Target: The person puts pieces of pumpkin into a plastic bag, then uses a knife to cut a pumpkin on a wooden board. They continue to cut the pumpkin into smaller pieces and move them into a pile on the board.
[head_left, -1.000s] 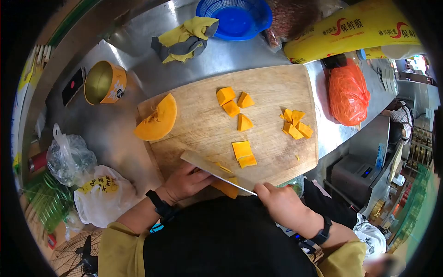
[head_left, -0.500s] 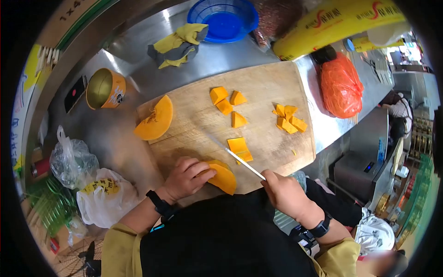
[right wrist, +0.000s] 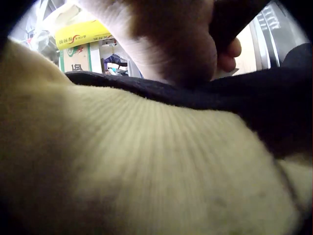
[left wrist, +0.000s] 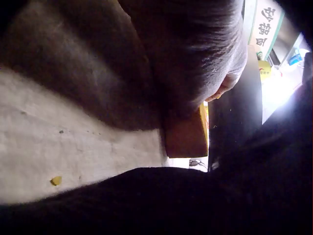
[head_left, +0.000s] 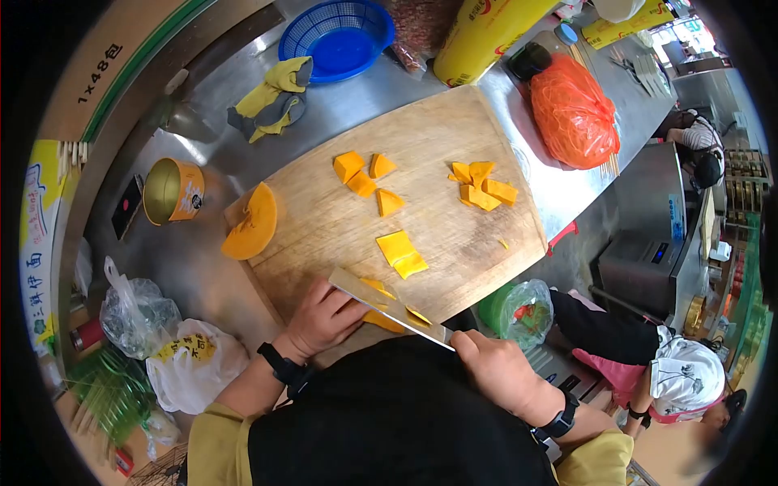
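My right hand (head_left: 500,374) grips the handle of a wide-bladed knife (head_left: 389,308) near the front edge of the cutting board (head_left: 454,121). The blade lies across a pumpkin piece (head_left: 381,321), with a thin slice (head_left: 418,315) against its face. On the piece's left side my left hand (head_left: 322,317) holds it with bent fingers; the blade is beside those fingers. In the left wrist view, the piece (left wrist: 188,134) shows under the hand (left wrist: 195,54). Farther back lie pumpkin chunks (head_left: 349,166), two flat pieces (head_left: 401,253), a small pile (head_left: 484,186) and a large wedge (head_left: 253,224).
Behind the board are a blue basket (head_left: 336,44), a cloth glove (head_left: 274,99) and a yellow film roll (head_left: 486,36). A red bag (head_left: 572,112) lies right. Left are an orange tub (head_left: 174,191) and plastic bags (head_left: 197,364). Another person (head_left: 685,368) is at lower right.
The knife has come back left and down over the held pumpkin piece from its right side. A thin slice now shows by the blade. The head view has turned, shifting the board left.
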Tool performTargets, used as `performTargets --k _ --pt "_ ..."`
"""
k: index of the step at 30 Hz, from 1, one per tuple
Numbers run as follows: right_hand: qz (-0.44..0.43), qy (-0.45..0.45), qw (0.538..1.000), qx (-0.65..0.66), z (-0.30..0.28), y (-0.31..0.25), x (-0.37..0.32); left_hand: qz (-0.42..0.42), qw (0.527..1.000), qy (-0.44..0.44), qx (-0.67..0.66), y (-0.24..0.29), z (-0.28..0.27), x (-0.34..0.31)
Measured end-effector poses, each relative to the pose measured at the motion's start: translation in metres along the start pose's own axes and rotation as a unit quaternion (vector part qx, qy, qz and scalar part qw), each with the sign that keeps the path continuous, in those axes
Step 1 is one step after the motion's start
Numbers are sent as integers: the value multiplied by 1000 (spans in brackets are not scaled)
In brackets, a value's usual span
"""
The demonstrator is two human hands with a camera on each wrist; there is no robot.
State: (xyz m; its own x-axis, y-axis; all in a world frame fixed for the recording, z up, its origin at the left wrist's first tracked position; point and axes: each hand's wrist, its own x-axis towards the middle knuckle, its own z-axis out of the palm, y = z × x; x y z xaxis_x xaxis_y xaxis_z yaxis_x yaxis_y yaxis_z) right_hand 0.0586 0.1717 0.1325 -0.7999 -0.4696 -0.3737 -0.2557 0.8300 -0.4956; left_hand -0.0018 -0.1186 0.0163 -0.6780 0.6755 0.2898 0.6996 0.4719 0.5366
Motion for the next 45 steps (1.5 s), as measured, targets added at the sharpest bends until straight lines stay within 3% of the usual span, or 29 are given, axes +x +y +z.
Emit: performTargets --k 10,16,22,28,34,45 --pt "23 -11 1000 12 8 -6 0 1 1000 -8 -19 -8 7 -6" --pt "40 -39 997 45 23 9 33 6 999 33 -24 -6 11 -3" --pt "38 -55 992 111 25 23 64 1 1000 -14 -28 -7 3 -5" --pt "40 18 990 133 10 17 55 -127 991 21 -21 -2 -6 -21" --pt "-20 -7 996 83 -11 7 29 -73 997 -12 36 6 -16 6" --pt "-17 17 1000 15 5 -3 12 -71 997 -4 33 8 -9 3"
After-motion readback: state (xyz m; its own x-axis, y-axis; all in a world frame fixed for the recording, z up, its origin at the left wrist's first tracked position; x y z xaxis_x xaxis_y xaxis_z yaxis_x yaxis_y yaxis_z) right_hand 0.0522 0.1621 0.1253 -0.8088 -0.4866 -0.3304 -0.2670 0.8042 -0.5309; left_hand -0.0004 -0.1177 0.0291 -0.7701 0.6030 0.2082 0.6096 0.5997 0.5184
